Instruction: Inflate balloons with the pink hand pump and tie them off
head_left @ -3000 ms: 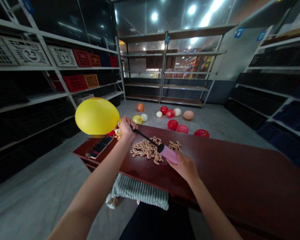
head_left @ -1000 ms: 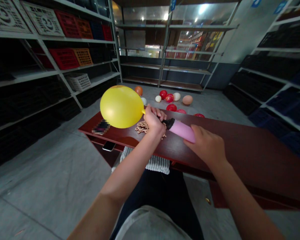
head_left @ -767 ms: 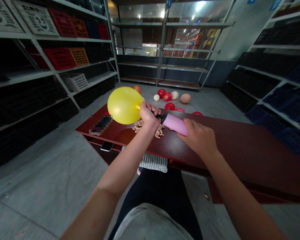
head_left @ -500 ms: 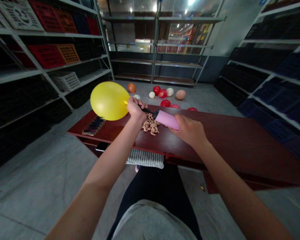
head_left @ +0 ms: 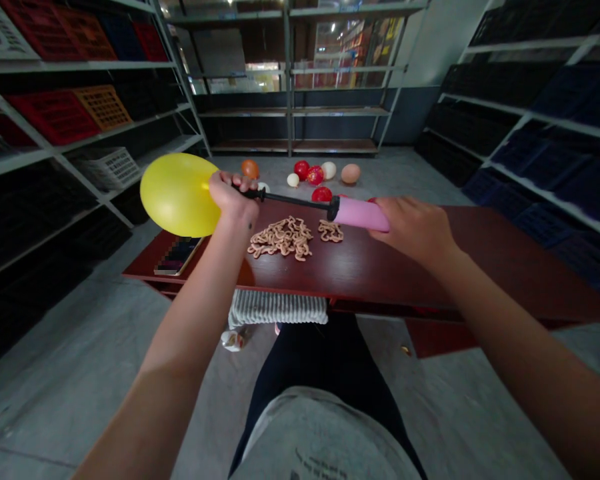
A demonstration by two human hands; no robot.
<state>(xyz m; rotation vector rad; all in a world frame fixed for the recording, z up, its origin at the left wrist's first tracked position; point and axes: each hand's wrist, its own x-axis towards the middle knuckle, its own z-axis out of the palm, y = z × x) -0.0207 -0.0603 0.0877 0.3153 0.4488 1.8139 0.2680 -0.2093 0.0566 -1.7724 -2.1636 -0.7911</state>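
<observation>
A round, inflated yellow balloon [head_left: 173, 197] is at the left of the head view. My left hand [head_left: 231, 195] is closed around its neck and the black nozzle end of a hand balloon pump [head_left: 363, 213]. The pump's pink barrel is gripped by my right hand [head_left: 415, 225], whose fingers wrap its right end. A long stretch of black rod shows between the hands, above the table. Beneath it lie a heap of tan, curly, worm-like pieces [head_left: 283, 238] and a smaller cluster [head_left: 331, 231]; I cannot tell what they are.
The dark red table [head_left: 370, 267] spans in front of me, with a phone [head_left: 179, 255] at its left end. A grey ribbed cloth [head_left: 280, 308] hangs below its front edge. Several balloons [head_left: 315, 175] lie on the floor beyond. Shelves with crates [head_left: 45, 113] flank both sides.
My hands have moved apart, drawing a long length of black rod out of the pink barrel. The yellow balloon has shifted left with my left hand, uncovering more of the tan pieces.
</observation>
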